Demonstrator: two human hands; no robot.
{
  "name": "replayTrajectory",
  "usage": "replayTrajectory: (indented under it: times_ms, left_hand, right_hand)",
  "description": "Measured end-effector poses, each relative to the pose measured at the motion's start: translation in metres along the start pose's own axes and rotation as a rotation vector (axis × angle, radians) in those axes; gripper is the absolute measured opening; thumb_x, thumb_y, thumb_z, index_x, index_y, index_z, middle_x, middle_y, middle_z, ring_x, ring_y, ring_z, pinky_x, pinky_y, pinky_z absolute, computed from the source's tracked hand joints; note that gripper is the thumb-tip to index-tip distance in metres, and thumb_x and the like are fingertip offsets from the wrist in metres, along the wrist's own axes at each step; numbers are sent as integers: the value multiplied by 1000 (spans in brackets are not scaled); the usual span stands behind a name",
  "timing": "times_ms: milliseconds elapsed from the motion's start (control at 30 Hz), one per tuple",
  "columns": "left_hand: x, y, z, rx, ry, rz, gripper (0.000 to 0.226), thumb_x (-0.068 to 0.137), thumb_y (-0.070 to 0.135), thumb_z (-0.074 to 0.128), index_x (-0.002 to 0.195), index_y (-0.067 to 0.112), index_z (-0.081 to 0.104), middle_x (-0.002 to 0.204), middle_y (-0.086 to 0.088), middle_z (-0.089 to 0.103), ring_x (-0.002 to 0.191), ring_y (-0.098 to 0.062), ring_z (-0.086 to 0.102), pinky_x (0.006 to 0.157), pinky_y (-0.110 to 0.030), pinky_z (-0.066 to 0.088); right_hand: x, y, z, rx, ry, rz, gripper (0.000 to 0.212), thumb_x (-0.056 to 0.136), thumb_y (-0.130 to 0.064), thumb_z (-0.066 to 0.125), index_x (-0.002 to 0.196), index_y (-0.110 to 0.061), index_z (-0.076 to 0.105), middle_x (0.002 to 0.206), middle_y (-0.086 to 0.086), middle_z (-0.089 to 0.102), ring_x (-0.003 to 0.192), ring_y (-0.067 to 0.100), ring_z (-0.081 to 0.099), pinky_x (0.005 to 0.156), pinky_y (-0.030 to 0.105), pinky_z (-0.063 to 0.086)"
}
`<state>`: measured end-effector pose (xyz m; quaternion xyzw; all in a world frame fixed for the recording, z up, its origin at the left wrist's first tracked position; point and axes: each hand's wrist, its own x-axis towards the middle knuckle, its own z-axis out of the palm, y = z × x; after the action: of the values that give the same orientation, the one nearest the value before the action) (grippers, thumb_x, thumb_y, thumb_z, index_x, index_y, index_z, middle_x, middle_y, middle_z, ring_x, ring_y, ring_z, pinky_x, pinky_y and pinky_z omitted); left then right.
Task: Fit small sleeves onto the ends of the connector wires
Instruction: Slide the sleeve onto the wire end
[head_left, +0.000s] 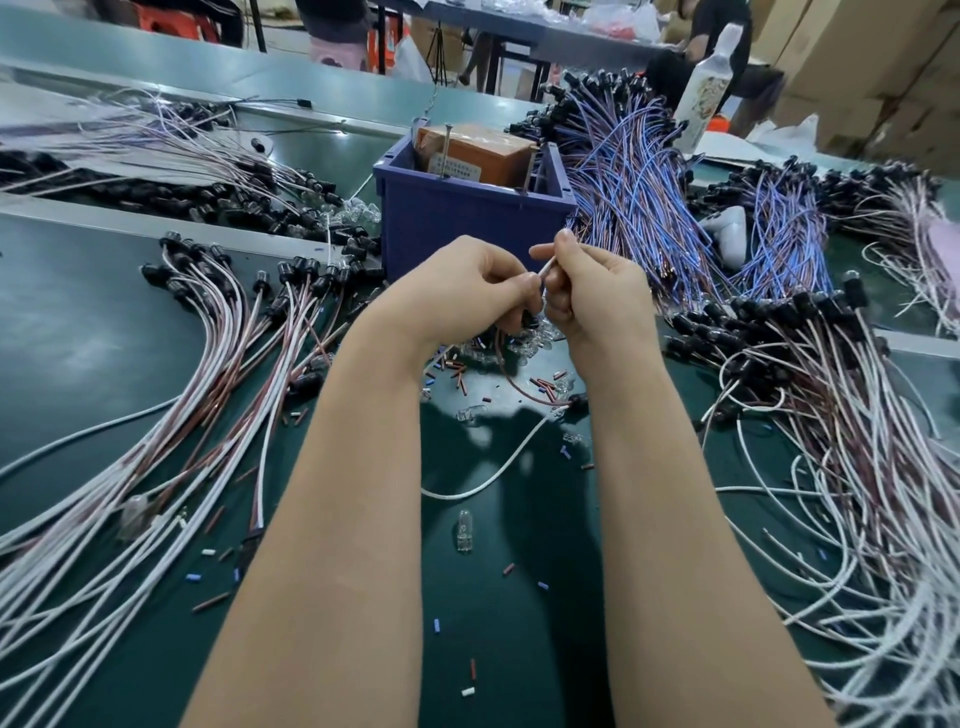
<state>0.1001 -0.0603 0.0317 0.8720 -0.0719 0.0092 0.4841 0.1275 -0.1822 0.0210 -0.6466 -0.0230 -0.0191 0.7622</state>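
Connector wire, thin and white, at frame centre just in front of the blue bin, clamped in the curled fingers of the right hand, short end poking up past the knuckles. Left hand close against it, thumb and forefinger pinched on the wire lower down; too small to tell whether on a sleeve as well.

Probably light and limp along the length, somewhat stiffer near the tip; best held close behind the end, to prevent buckling during the push.

Loose sleeves, short brown, blue and white tubes scattered over the green table just below the hands: tiny, nearly weightless, likely slick, easy to drop or flick away; best pinched by the sides, bore left free. Small glass bulbs among them, surely fragile.

Writing: pale printed label on the orange box inside the bin, unreadable; print on the bottle at upper right, equally unreadable. No brand legible anywhere.
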Motion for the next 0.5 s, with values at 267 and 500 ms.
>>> replayTrajectory:
  times_ms: [267,500]
  left_hand:
    - [-8,-9,-18,47,22,-60,29,96,25,54,74,19,71,48,11,60,43,3,48,45,-11,38]
    - [-7,-8,-12,87,8,-82,28,96,24,53,75,20,71,71,-3,70,67,-10,61,65,-22,48]
  right_hand:
    - [5,2,-22,-236,119,117,38,102,-26,41,76,-8,63,54,-1,50,34,2,36,37,15,27]
    - [6,1,-9,-277,-65,90,33,100,-25,46,77,-11,66,61,0,55,48,8,41,47,19,36]
